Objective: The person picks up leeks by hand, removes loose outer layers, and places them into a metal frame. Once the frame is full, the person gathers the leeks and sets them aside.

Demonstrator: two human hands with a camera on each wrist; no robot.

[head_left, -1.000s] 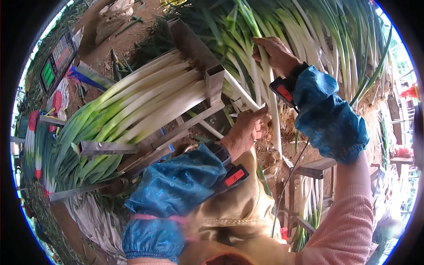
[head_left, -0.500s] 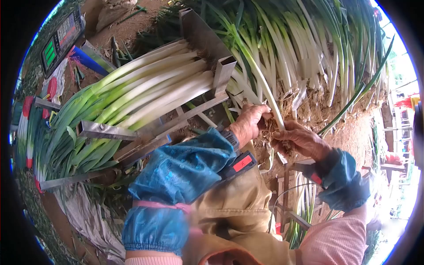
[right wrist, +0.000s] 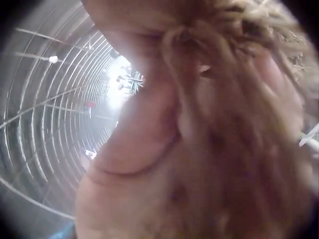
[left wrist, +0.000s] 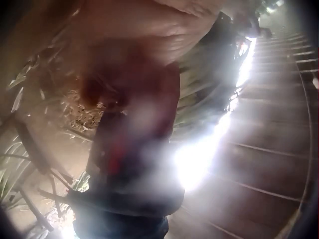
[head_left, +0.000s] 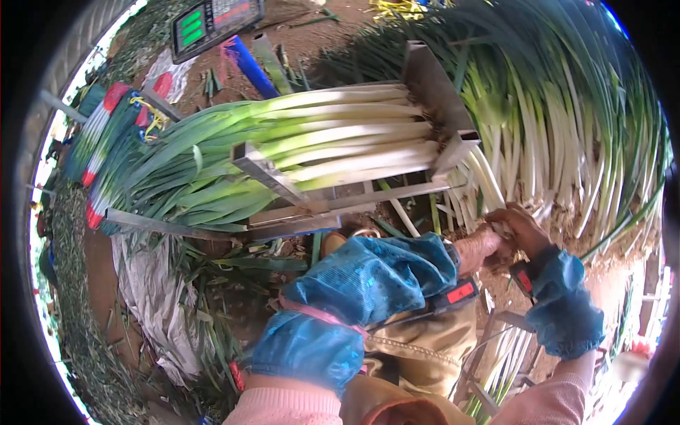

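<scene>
Both hands come together at the root end of a long green onion (head_left: 486,177), whose white stalk runs up from them toward the metal rack's corner. My left hand (head_left: 482,248) grips it with curled fingers. Right beside it, my right hand (head_left: 520,227) has its fingers bent around the same end. In the right wrist view, pale stringy roots (right wrist: 199,94) lie across the right hand's palm and fingers. The left wrist view is blurred; part of a hand (left wrist: 184,20) fills its top.
A metal rack (head_left: 439,92) left of the hands holds a row of green onions (head_left: 340,134). More green onions (head_left: 552,142) lie heaped behind and right. A scale display (head_left: 212,25) stands at the back left. Bundles with red bands (head_left: 106,134) lie at far left.
The right hand has come down from the upper stalk to the roots and now meets the left hand. The head view has swung, shifting the rack and scale rightward.
</scene>
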